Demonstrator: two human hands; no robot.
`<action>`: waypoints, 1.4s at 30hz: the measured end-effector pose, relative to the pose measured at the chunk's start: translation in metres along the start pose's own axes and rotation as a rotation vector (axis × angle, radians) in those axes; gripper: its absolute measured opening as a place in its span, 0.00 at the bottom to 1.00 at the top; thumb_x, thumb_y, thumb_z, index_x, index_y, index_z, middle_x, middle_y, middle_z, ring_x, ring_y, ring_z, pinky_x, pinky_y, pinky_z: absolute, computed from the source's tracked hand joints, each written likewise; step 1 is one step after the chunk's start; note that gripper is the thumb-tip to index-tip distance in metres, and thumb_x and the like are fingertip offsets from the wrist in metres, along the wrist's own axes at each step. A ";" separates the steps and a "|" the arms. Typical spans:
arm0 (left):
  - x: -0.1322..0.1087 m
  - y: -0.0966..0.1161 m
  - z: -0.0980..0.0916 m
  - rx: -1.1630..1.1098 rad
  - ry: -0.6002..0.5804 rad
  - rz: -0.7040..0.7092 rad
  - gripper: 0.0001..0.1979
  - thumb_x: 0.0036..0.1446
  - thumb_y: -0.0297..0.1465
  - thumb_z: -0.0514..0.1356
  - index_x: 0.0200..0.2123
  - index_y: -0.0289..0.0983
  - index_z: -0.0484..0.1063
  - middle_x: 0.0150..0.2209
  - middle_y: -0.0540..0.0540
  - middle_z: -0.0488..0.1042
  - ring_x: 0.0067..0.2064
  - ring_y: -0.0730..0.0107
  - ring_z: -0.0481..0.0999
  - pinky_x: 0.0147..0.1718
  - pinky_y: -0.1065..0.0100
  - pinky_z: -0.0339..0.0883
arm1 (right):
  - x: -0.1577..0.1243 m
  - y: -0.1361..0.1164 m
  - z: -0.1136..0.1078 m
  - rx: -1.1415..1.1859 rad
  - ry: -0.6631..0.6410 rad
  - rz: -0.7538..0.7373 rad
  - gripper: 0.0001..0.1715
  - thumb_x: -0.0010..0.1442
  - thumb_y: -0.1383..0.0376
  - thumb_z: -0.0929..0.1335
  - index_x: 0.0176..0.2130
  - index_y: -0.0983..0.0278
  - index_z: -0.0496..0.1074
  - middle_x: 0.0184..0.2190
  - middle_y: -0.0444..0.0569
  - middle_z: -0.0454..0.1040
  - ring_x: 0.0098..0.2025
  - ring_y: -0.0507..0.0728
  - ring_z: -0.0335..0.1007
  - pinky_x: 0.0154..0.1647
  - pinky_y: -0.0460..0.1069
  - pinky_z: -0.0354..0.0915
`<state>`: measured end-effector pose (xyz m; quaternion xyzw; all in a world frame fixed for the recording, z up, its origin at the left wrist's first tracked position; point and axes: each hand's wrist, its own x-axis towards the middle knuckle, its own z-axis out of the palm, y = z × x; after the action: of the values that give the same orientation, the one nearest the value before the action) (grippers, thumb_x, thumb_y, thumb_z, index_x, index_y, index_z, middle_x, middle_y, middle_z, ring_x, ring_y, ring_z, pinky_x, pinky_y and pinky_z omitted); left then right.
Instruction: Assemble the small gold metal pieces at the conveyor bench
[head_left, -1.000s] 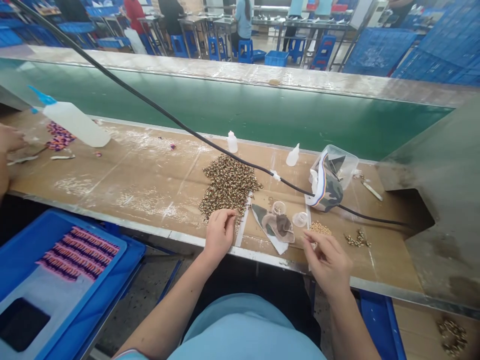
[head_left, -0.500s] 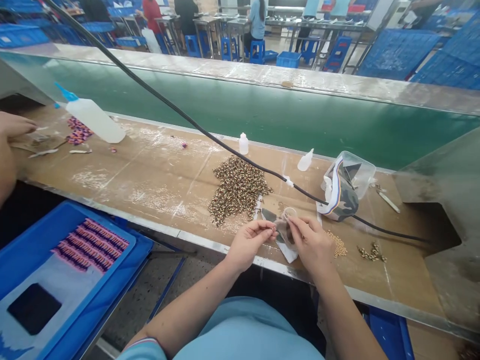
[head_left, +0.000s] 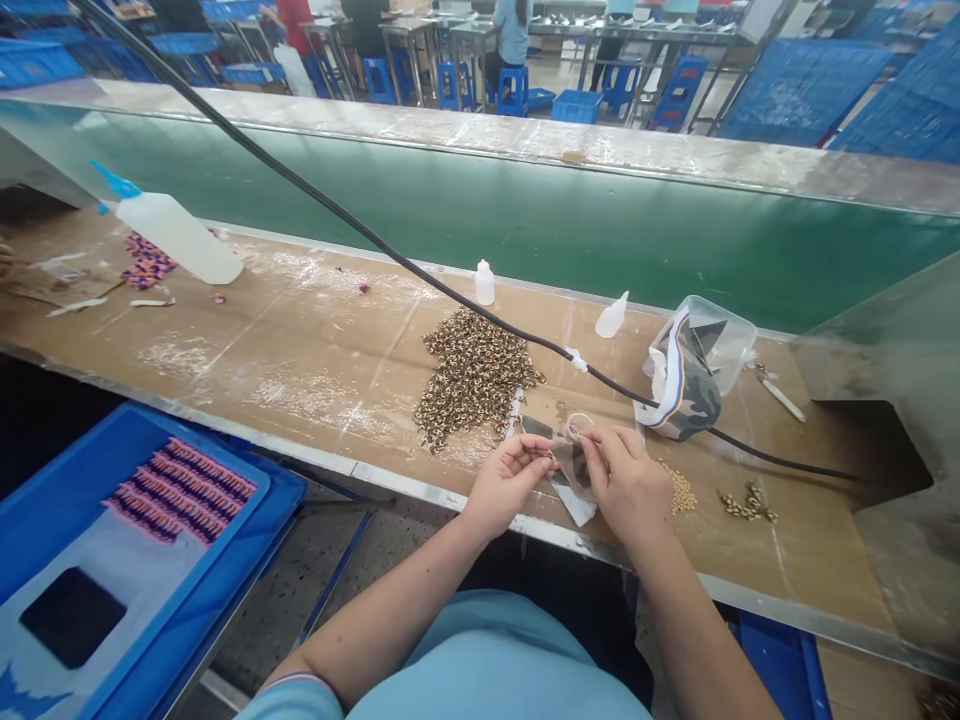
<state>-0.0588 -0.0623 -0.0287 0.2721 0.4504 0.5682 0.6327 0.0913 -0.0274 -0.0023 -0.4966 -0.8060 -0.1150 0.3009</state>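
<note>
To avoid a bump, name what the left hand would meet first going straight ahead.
The left hand would likely meet the cloth first, with the right hand beyond; depth is unclear.

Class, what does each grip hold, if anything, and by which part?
The left grip apparently pinches something tiny, its held part unclear. Whether the right grip, beside the brown camouflage scrap, holds anything cannot be told.

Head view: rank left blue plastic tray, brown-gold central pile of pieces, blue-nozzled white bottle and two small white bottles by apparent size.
Tray
Pile
Blue-nozzled bottle
Small bottles: too alike to rank
</note>
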 end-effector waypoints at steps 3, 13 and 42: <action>-0.001 0.001 0.001 0.009 0.007 0.002 0.14 0.44 0.34 0.69 0.31 0.34 0.70 0.27 0.50 0.74 0.32 0.73 0.76 0.37 0.69 0.70 | 0.000 0.000 -0.002 0.054 0.009 0.060 0.18 0.67 0.60 0.59 0.32 0.64 0.73 0.29 0.46 0.75 0.24 0.48 0.66 0.22 0.44 0.53; -0.003 0.001 0.004 0.004 0.024 0.038 0.12 0.41 0.32 0.70 0.28 0.34 0.72 0.27 0.49 0.75 0.31 0.75 0.75 0.36 0.70 0.70 | -0.014 0.002 -0.023 0.561 -0.059 0.539 0.14 0.61 0.55 0.64 0.32 0.63 0.69 0.20 0.40 0.66 0.17 0.47 0.54 0.20 0.45 0.53; -0.005 0.001 0.004 -0.010 0.005 0.062 0.12 0.41 0.31 0.70 0.27 0.34 0.71 0.28 0.50 0.74 0.31 0.75 0.76 0.36 0.71 0.72 | -0.012 -0.014 -0.028 0.408 -0.014 0.217 0.11 0.63 0.62 0.63 0.31 0.63 0.69 0.24 0.41 0.70 0.20 0.47 0.60 0.24 0.45 0.57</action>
<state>-0.0552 -0.0659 -0.0249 0.2811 0.4405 0.5904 0.6151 0.0932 -0.0564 0.0145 -0.5103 -0.7564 0.0867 0.3999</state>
